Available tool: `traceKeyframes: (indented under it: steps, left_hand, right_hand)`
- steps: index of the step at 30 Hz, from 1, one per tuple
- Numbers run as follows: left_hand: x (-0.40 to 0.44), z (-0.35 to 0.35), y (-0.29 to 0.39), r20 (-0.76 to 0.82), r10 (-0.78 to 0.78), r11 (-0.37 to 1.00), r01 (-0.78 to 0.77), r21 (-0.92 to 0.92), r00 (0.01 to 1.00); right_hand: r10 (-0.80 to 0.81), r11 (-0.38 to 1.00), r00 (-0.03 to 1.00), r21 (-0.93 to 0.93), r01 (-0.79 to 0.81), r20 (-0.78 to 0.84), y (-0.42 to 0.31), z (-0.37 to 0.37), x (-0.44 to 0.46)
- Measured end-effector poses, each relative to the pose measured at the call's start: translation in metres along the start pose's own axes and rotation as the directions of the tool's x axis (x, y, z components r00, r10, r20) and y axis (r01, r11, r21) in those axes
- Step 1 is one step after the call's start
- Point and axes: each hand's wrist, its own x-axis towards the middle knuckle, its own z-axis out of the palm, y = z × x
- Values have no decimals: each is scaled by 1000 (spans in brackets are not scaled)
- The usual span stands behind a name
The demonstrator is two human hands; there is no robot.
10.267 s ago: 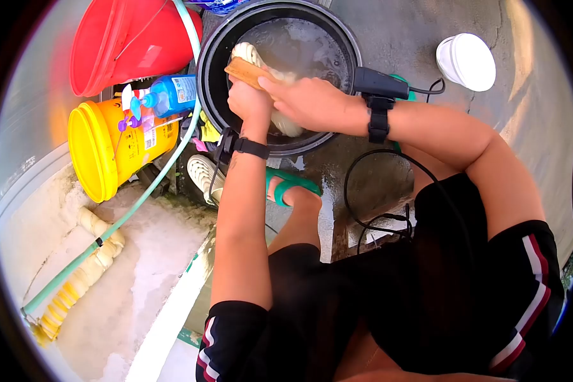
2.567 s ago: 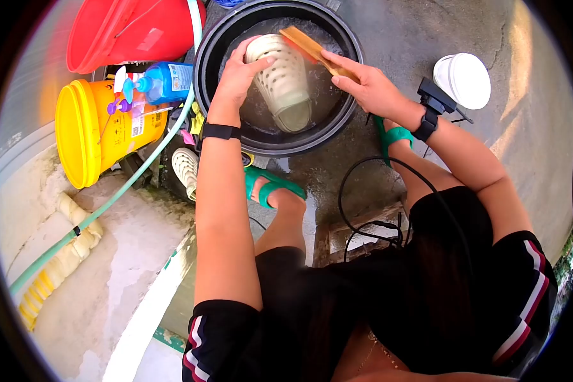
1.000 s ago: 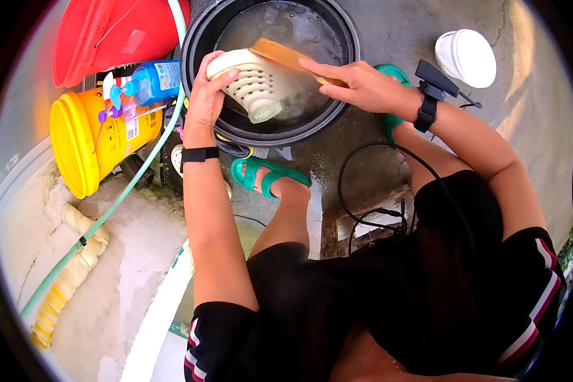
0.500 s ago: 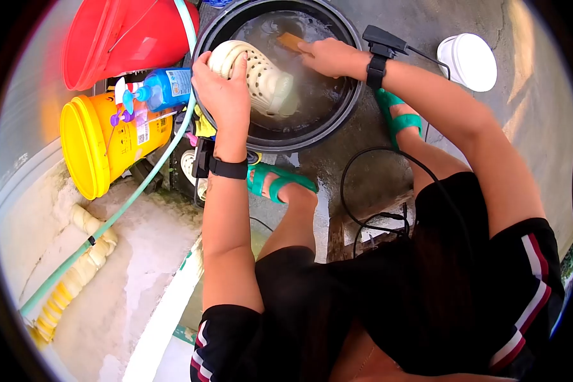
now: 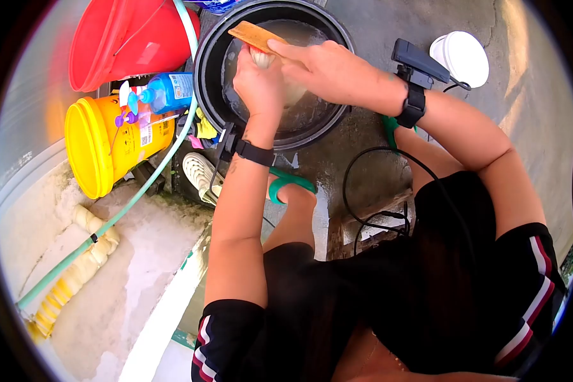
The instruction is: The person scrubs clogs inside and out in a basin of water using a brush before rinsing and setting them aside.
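Observation:
My right hand (image 5: 325, 70) is closed on a wooden-backed scrub brush (image 5: 256, 36), raised above the near part of a black basin (image 5: 202, 86). Right below the brush, my left hand (image 5: 260, 79) is closed around a cream clog (image 5: 294, 95), which is mostly hidden behind both hands. The brush and clog are close together, and contact between them is hard to make out. Cloudy water (image 5: 309, 38) lies in the basin. Both wrists wear black straps with small devices.
Left of the basin are a red bucket (image 5: 130, 44), a yellow bucket (image 5: 89, 149), a blue pump bottle (image 5: 169, 92) and a green hose (image 5: 140, 184). Another pale shoe (image 5: 200, 175) lies near my foot. A white pail (image 5: 461, 58) stands right; a black cable (image 5: 347, 172) loops beside my legs.
My right hand has lifted the brush out of the basin water and leftward to the clog. My left hand has shifted right and turned the clog, which now shows far less.

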Motion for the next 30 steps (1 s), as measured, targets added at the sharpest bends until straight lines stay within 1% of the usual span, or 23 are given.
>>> traceKeyframes:
  steps: [2,3,4,7,8,9,11,12,15,16,19,20,21,22,23,25,27,28,29,30]
  left_hand:
    - [5,6,-2,17,25,991,-27,128,1000]
    - [6,8,-4,28,32,981,-37,192,999]
    - [8,11,-6,0,82,976,-80,200,997]
    - [12,12,-3,23,25,992,-28,127,999]
    - [11,24,-14,-15,31,983,-28,184,999]
    - [7,28,-15,-19,78,972,-72,222,997]
    - [-5,33,-16,-4,172,940,-163,300,985]
    - [-8,39,-25,-80,318,904,-277,326,945]
    - [-1,25,-23,-31,137,961,-125,248,990]
    - [0,16,-20,19,69,956,-72,285,997]
    - [-3,20,-30,-1,207,938,-198,285,978]
    - [-6,21,-32,-20,246,934,-232,273,969]
    - [-6,16,-26,13,193,953,-190,237,981]
    - [-5,6,-19,49,136,967,-144,209,989]
    - [-1,-3,-19,79,81,978,-95,186,994]
    - [8,-19,-34,60,-65,994,59,97,996]
    - [17,-40,-48,138,-171,984,175,-17,975]
    - [20,-47,-61,161,-117,992,124,-34,980]
    - [19,-52,-71,201,-128,981,154,-122,971]
    - [19,-52,-86,208,-150,965,189,-180,967]
  right_hand:
    - [-76,995,996,-62,74,-36,15,9,13]
    - [-112,990,993,-92,108,-47,10,7,15]
    - [-143,985,989,-102,140,-26,6,3,8]
    - [36,991,998,-130,-29,52,-22,-5,-20]
    - [49,983,999,-178,-44,23,-14,-4,-15]
    - [35,984,998,-179,-26,48,4,-3,-1]
    - [136,968,985,-228,-109,106,37,7,33]
    - [179,965,970,-223,-140,166,43,10,38]
    - [72,989,994,-134,-61,79,8,1,5]
    - [50,994,994,-98,-41,95,-3,-3,-4]
    - [66,990,991,-133,-50,117,13,3,13]
    - [164,984,966,-103,-146,198,20,-1,28]
    - [256,967,923,-74,-245,287,30,-5,42]
    - [248,967,905,-146,-209,346,58,13,51]
    - [277,959,909,-149,-241,313,76,35,48]
    - [332,941,908,-149,-303,255,100,64,36]
    - [398,916,840,-105,-387,368,109,75,33]
    - [424,899,801,-90,-429,421,103,74,33]
    - [397,898,828,18,-440,395,97,71,28]
    - [374,888,853,123,-442,365,67,52,19]
